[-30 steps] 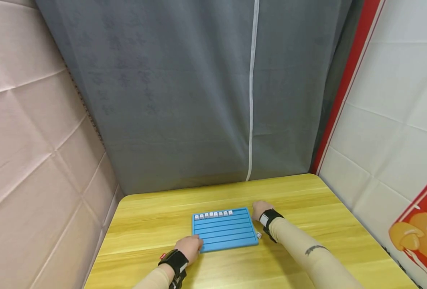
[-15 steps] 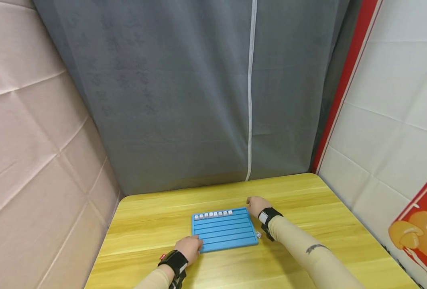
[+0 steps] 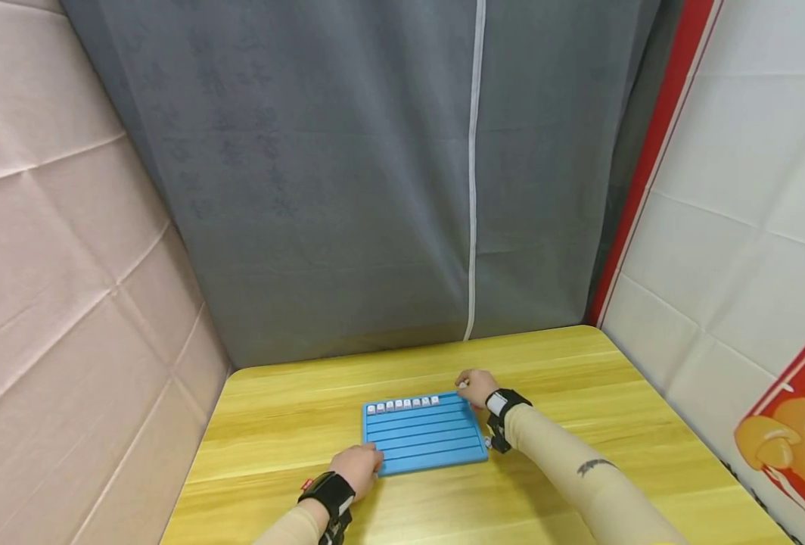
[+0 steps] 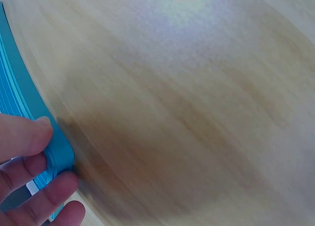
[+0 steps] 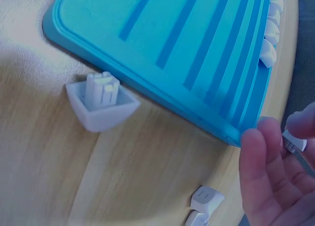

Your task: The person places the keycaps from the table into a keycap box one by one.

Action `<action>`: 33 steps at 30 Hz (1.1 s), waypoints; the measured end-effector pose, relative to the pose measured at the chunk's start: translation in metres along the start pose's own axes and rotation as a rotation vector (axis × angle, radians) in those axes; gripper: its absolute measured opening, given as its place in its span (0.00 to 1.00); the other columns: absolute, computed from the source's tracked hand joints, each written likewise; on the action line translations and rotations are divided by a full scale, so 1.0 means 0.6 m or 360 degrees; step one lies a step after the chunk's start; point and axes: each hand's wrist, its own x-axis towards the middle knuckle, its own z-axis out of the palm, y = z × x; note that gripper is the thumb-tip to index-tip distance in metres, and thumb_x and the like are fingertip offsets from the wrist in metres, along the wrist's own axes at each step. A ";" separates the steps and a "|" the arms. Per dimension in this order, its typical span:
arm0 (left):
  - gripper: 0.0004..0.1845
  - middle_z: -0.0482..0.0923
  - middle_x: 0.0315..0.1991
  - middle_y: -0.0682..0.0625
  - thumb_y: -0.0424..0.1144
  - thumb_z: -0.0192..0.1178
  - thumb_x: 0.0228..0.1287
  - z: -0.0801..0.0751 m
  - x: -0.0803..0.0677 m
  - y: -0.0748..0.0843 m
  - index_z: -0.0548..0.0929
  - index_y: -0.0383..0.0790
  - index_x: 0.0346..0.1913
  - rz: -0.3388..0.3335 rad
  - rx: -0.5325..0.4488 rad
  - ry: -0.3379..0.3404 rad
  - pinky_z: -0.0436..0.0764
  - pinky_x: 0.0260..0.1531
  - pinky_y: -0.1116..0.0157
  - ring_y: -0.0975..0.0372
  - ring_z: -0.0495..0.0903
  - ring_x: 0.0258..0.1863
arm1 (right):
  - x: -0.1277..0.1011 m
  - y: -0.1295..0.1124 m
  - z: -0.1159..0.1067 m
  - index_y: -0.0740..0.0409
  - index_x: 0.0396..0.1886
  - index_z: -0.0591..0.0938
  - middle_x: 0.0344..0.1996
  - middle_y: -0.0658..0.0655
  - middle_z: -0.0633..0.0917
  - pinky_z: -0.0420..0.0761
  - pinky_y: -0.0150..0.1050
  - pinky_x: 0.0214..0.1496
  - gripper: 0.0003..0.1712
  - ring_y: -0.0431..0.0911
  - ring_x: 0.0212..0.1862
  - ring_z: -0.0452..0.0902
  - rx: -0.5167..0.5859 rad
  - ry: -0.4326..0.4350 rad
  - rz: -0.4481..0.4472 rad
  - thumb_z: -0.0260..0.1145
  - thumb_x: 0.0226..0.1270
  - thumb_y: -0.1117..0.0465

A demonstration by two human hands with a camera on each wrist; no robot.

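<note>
A blue ridged tray (image 3: 423,446) lies on the yellow wooden table (image 3: 579,393). Several white keycaps (image 3: 402,404) stand in a line in its far row. My left hand (image 3: 365,462) grips the tray's near left corner (image 4: 60,156), thumb (image 4: 24,135) on top and fingers curled under the edge. Above the tray's far right corner (image 5: 236,135), my right hand (image 3: 469,384) pinches a small white keycap (image 5: 294,142). One keycap (image 5: 101,105) lies upside down against the tray's right edge.
Two more loose keycaps (image 5: 204,204) lie on the table right of the tray. A grey curtain (image 3: 375,189) hangs behind the table, with padded walls on both sides. Bare tabletop stretches to the right and left of the tray.
My right hand has moved left and slightly away from me, from beside the tray's right edge to its far right corner. The left hand and the tray stay still.
</note>
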 end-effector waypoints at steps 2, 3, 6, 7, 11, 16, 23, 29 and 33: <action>0.09 0.67 0.24 0.58 0.33 0.68 0.52 0.000 0.000 0.000 0.78 0.47 0.25 -0.0002 0.0003 0.0003 0.71 0.21 0.65 0.64 0.71 0.21 | -0.001 -0.002 -0.001 0.65 0.45 0.83 0.06 0.49 0.71 0.70 0.32 0.11 0.12 0.38 0.07 0.64 -0.0016 -0.0015 -0.0010 0.62 0.64 0.67; 0.09 0.67 0.24 0.58 0.33 0.68 0.52 -0.001 0.000 0.000 0.78 0.47 0.25 -0.0002 0.0003 0.0007 0.71 0.21 0.65 0.64 0.71 0.21 | -0.001 -0.003 -0.002 0.65 0.46 0.83 0.06 0.49 0.72 0.70 0.33 0.11 0.12 0.38 0.07 0.64 -0.0020 -0.0021 -0.0020 0.62 0.64 0.68; 0.09 0.67 0.23 0.59 0.33 0.69 0.52 -0.001 -0.001 0.000 0.78 0.47 0.24 -0.0004 0.0005 0.0024 0.71 0.20 0.66 0.64 0.70 0.21 | 0.000 -0.006 -0.004 0.66 0.47 0.83 0.08 0.53 0.75 0.71 0.34 0.11 0.12 0.39 0.07 0.65 -0.0019 -0.0045 -0.0029 0.62 0.65 0.68; 0.09 0.67 0.23 0.59 0.33 0.69 0.52 -0.001 -0.001 -0.001 0.78 0.47 0.24 -0.0004 0.0003 0.0031 0.71 0.20 0.66 0.64 0.70 0.21 | 0.000 -0.007 -0.004 0.66 0.47 0.83 0.10 0.53 0.76 0.71 0.34 0.11 0.12 0.39 0.08 0.65 -0.0016 -0.0057 -0.0022 0.62 0.65 0.68; 0.09 0.67 0.23 0.59 0.32 0.68 0.52 -0.002 -0.002 -0.002 0.78 0.47 0.24 0.0007 -0.0011 0.0044 0.71 0.21 0.66 0.64 0.70 0.21 | 0.001 -0.009 -0.004 0.64 0.47 0.83 0.20 0.54 0.79 0.70 0.33 0.12 0.12 0.40 0.10 0.67 -0.0005 -0.0103 -0.0010 0.63 0.65 0.67; 0.09 0.68 0.24 0.59 0.32 0.68 0.52 -0.003 -0.003 -0.006 0.79 0.47 0.25 0.0017 -0.0016 0.0047 0.72 0.22 0.66 0.64 0.71 0.22 | 0.000 -0.012 -0.001 0.64 0.47 0.84 0.24 0.53 0.78 0.68 0.32 0.14 0.13 0.41 0.12 0.70 0.0025 -0.0175 -0.0097 0.65 0.63 0.66; 0.09 0.69 0.24 0.58 0.32 0.68 0.51 0.000 -0.006 -0.005 0.78 0.47 0.25 0.0019 0.0004 0.0065 0.72 0.21 0.65 0.63 0.71 0.21 | 0.000 -0.013 0.006 0.64 0.42 0.87 0.29 0.51 0.82 0.73 0.38 0.30 0.11 0.43 0.28 0.70 -0.0081 -0.0072 -0.0180 0.69 0.58 0.68; 0.09 0.69 0.24 0.58 0.31 0.68 0.51 0.003 -0.004 -0.001 0.79 0.47 0.24 0.0014 -0.0008 0.0056 0.72 0.21 0.65 0.63 0.72 0.21 | 0.001 -0.006 0.017 0.63 0.38 0.87 0.29 0.52 0.82 0.74 0.39 0.33 0.09 0.44 0.31 0.72 -0.0105 -0.0029 -0.0185 0.69 0.56 0.68; 0.09 0.68 0.24 0.58 0.32 0.68 0.51 0.002 -0.003 0.001 0.79 0.47 0.25 0.0015 0.0000 0.0057 0.72 0.21 0.65 0.63 0.72 0.21 | 0.000 -0.006 0.019 0.64 0.37 0.86 0.29 0.52 0.82 0.76 0.40 0.34 0.08 0.44 0.32 0.74 -0.0068 -0.0038 -0.0163 0.70 0.57 0.68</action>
